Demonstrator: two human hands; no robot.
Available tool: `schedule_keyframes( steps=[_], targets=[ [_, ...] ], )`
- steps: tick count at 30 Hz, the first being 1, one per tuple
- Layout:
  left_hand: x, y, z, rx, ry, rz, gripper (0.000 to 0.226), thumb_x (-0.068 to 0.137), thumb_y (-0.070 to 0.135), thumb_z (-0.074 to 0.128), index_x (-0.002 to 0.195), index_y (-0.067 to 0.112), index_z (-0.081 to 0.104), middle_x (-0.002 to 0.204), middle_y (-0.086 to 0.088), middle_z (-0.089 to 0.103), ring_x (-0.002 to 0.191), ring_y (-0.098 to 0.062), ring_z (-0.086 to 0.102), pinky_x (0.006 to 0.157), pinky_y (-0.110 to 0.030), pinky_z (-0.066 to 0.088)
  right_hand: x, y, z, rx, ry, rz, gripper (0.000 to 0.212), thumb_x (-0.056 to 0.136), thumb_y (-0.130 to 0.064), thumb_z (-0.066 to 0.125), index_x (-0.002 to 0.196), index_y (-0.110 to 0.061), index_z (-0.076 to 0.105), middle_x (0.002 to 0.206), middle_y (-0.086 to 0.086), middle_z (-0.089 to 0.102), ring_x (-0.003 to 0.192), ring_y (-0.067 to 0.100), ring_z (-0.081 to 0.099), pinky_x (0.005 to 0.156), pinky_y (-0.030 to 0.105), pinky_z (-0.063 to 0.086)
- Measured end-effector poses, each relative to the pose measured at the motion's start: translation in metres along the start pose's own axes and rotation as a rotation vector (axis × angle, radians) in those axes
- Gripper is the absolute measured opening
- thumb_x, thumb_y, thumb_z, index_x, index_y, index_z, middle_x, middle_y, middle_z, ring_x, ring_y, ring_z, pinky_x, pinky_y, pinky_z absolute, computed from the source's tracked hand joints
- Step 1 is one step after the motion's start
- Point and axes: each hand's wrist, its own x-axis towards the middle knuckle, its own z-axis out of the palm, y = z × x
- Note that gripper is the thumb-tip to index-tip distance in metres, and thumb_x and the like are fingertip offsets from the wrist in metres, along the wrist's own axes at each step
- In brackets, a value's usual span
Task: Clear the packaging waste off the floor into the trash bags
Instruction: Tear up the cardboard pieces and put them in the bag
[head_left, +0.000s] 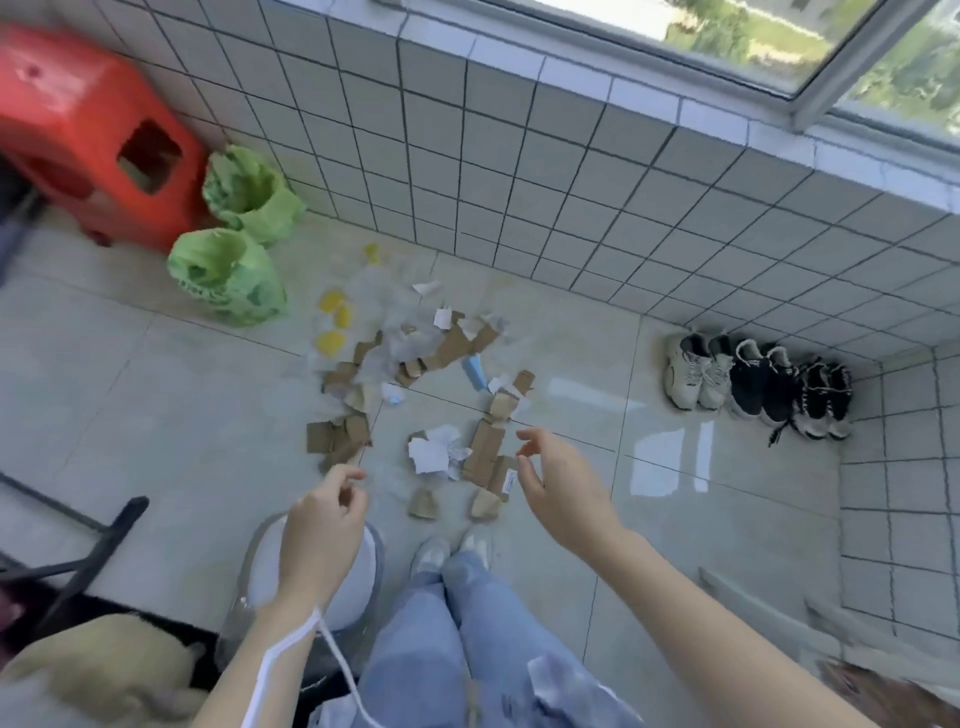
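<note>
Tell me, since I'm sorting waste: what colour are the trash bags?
Green, both trash bags, seen in the head view.

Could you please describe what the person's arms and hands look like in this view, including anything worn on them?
Both forearms are bare, with no sleeves reaching them, and the left hand and right hand wear no gloves. I can make out no rings or watch. A thin white cord loops around the left forearm near the wrist and trails down towards the light blue jeans.
</note>
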Motion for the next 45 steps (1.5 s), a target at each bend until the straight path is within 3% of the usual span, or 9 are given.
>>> schedule_keyframes(
  steps=[3, 6, 16, 21, 29, 33, 38, 45],
  targets=[
    [0.007, 0.013, 0.005, -0.037, 0.030, -0.018, 0.021, 0.090, 0.015, 0.049, 0.098, 0.030, 0.061, 0.073, 0.006, 0.069, 0.070, -0.015, 0.060, 0.063, -0.038, 0.048, 0.022, 0.000, -0.004, -0.020, -0.029, -0.044, 0.034, 0.098, -0.024, 0.040, 0.130, -0.015, 0.047, 0.118, 0.001, 0.060, 0.110, 0.019, 0.052, 0.083, 0.027, 0.040],
    [0.016, 0.024, 0.009, -0.036, 0.040, -0.026, 0.020, 0.090, 0.016, 0.049, 0.100, 0.025, 0.063, 0.079, 0.004, 0.070, 0.076, -0.019, 0.061, 0.065, -0.036, 0.048, 0.040, -0.001, -0.006, -0.033, -0.054, -0.057, 0.037, 0.099, -0.023, 0.039, 0.134, -0.013, 0.045, 0.122, 0.003, 0.059, 0.115, 0.020, 0.050, 0.089, 0.028, 0.040],
    [0.048, 0.044, -0.003, -0.103, 0.129, -0.083, 0.019, 0.089, 0.015, 0.052, 0.098, 0.025, 0.065, 0.083, 0.003, 0.071, 0.081, -0.019, 0.064, 0.073, -0.035, 0.051, 0.081, -0.011, -0.001, 0.007, -0.111, -0.108, 0.036, 0.098, -0.020, 0.040, 0.132, -0.012, 0.045, 0.119, 0.001, 0.058, 0.113, 0.019, 0.050, 0.083, 0.020, 0.033],
    [0.076, 0.049, -0.007, -0.108, 0.155, -0.083, 0.021, 0.087, 0.013, 0.053, 0.097, 0.024, 0.067, 0.079, 0.001, 0.069, 0.077, -0.020, 0.062, 0.069, -0.029, 0.046, 0.103, -0.014, 0.006, -0.013, -0.123, -0.103, 0.033, 0.098, -0.022, 0.041, 0.130, -0.013, 0.047, 0.115, 0.000, 0.059, 0.110, 0.018, 0.050, 0.080, 0.019, 0.032],
    [0.149, 0.020, -0.032, -0.094, 0.018, -0.124, 0.024, 0.083, 0.008, 0.052, 0.101, 0.019, 0.065, 0.081, 0.002, 0.065, 0.078, -0.018, 0.060, 0.068, -0.027, 0.043, 0.167, -0.050, 0.036, 0.068, -0.130, 0.065, 0.034, 0.096, -0.028, 0.048, 0.127, -0.015, 0.049, 0.115, -0.001, 0.060, 0.103, 0.018, 0.056, 0.082, 0.029, 0.045],
    [0.222, -0.018, -0.073, 0.018, -0.062, -0.122, 0.019, 0.084, 0.014, 0.055, 0.100, 0.022, 0.064, 0.084, 0.001, 0.067, 0.082, -0.023, 0.061, 0.074, -0.032, 0.049, 0.217, -0.094, 0.069, 0.099, -0.132, 0.200, 0.035, 0.096, -0.030, 0.048, 0.128, -0.015, 0.049, 0.115, -0.001, 0.061, 0.090, 0.013, 0.053, 0.075, 0.026, 0.041],
    [0.332, -0.076, -0.134, 0.216, -0.190, -0.065, 0.018, 0.085, 0.014, 0.056, 0.101, 0.018, 0.064, 0.086, -0.002, 0.069, 0.084, -0.028, 0.063, 0.071, -0.033, 0.048, 0.277, -0.150, 0.125, 0.188, -0.113, 0.403, 0.034, 0.096, -0.027, 0.047, 0.126, -0.013, 0.051, 0.115, 0.004, 0.061, 0.089, 0.014, 0.051, 0.078, 0.028, 0.040],
    [0.445, -0.135, -0.167, 0.289, -0.260, 0.014, 0.018, 0.086, 0.013, 0.056, 0.100, 0.017, 0.066, 0.081, -0.004, 0.066, 0.082, -0.030, 0.061, 0.073, -0.035, 0.049, 0.324, -0.184, 0.206, 0.259, -0.096, 0.566, 0.032, 0.097, -0.027, 0.046, 0.126, -0.015, 0.051, 0.094, -0.006, 0.056, 0.086, 0.015, 0.054, 0.074, 0.030, 0.043]
  ],
)
